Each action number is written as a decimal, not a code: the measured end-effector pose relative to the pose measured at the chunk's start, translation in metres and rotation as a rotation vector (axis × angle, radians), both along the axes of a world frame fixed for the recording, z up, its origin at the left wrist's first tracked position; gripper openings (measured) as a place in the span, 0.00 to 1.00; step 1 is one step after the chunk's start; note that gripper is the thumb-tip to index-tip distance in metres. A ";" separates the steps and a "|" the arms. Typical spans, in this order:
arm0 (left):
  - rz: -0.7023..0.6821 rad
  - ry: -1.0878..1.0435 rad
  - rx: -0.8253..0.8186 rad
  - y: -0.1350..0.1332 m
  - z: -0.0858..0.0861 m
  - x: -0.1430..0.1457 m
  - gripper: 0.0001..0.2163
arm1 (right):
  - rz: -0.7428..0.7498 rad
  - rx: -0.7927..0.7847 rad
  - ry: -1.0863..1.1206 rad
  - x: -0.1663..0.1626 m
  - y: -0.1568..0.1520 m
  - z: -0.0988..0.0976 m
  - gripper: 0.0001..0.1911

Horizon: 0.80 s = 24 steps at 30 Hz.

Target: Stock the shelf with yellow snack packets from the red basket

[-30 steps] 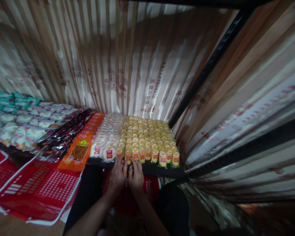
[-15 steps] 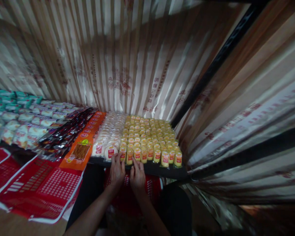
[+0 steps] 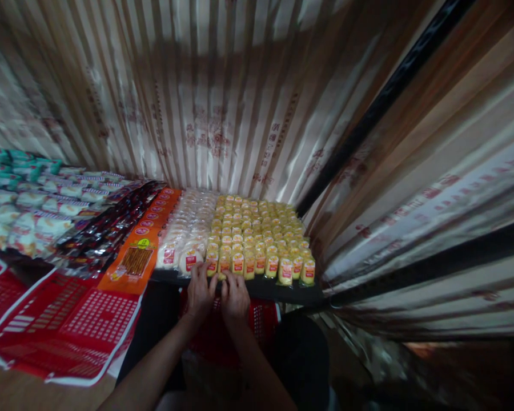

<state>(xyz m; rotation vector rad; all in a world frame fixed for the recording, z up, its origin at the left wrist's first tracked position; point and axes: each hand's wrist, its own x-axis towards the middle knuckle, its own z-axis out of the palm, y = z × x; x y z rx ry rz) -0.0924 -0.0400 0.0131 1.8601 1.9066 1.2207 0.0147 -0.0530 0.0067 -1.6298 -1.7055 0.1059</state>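
Rows of small yellow wrapped snack packets [image 3: 261, 234] with red-and-white labels stand on a dark shelf [image 3: 302, 291]. At the left end of the front row, my left hand [image 3: 201, 291] has its bent fingers against a yellow packet, thumb toward my other hand. Close beside it, my right hand [image 3: 235, 294] presses curled fingers on the base of the neighbouring front packet [image 3: 224, 264]. My fingers partly hide the lower ends of both packets. Left of them lie round white wrapped crackers [image 3: 191, 258] in clear packs, near my left fingertips.
An orange packet [image 3: 132, 257] showing brown sticks overhangs the shelf edge. Dark shiny packets [image 3: 98, 234] and white-and-green bags [image 3: 38, 225] fill the left. Red baskets [image 3: 77, 325] sit below. A striped curtain [image 3: 205, 114] and black posts [image 3: 381, 108] stand behind and right.
The view has shifted slightly, so the shelf appears a little higher and further left. My right fingers have moved left and curled more, closer to my left hand.
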 end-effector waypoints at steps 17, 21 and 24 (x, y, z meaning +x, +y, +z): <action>-0.108 0.041 0.004 -0.012 0.006 -0.007 0.13 | 0.084 -0.019 0.069 0.001 -0.006 0.007 0.18; -0.114 0.030 0.027 -0.026 0.009 -0.016 0.12 | 0.192 0.059 0.223 0.006 -0.018 0.006 0.20; -0.103 0.002 -0.008 -0.044 0.003 -0.024 0.11 | 0.209 0.083 0.271 0.009 -0.034 -0.001 0.19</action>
